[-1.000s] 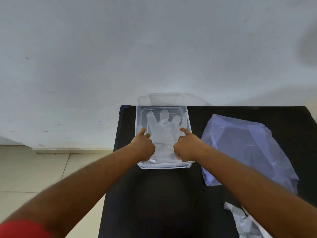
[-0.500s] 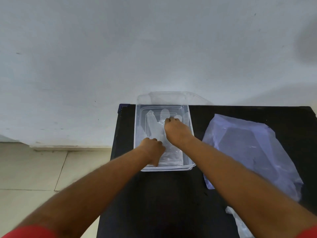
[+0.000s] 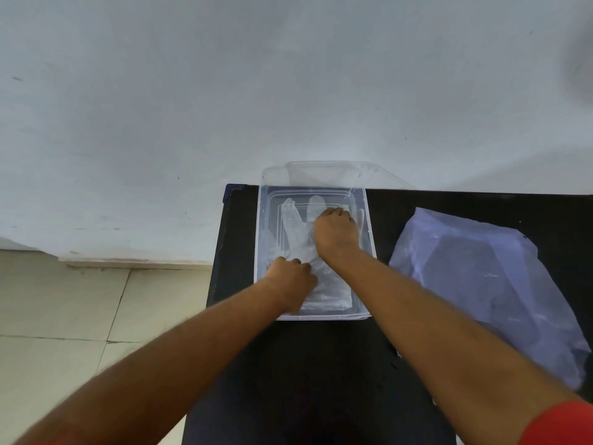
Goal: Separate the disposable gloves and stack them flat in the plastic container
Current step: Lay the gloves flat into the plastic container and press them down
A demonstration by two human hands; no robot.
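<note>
A clear plastic container [image 3: 261, 239] stands on the black table [image 3: 305, 380] near its far left corner. Translucent disposable gloves [image 3: 293, 224] lie flat inside it, fingers pointing away from me. My left hand [image 3: 290, 281] rests with curled fingers on the cuff end of the top glove, near the container's front. My right hand [image 3: 335, 232] sits further in, its fingers bent down onto the glove's finger part. Both hands hide much of the glove beneath them.
The container's clear lid [image 3: 324, 173] leans against the white wall behind it. A large crumpled translucent plastic bag [image 3: 481, 284] lies on the table to the right. Tiled floor [image 3: 64, 316] lies beyond the table's left edge.
My right hand moved from the glove's middle to its far finger end and curled its fingers. My left hand shifted slightly right over the cuff area. Over the last half second both stay put.
</note>
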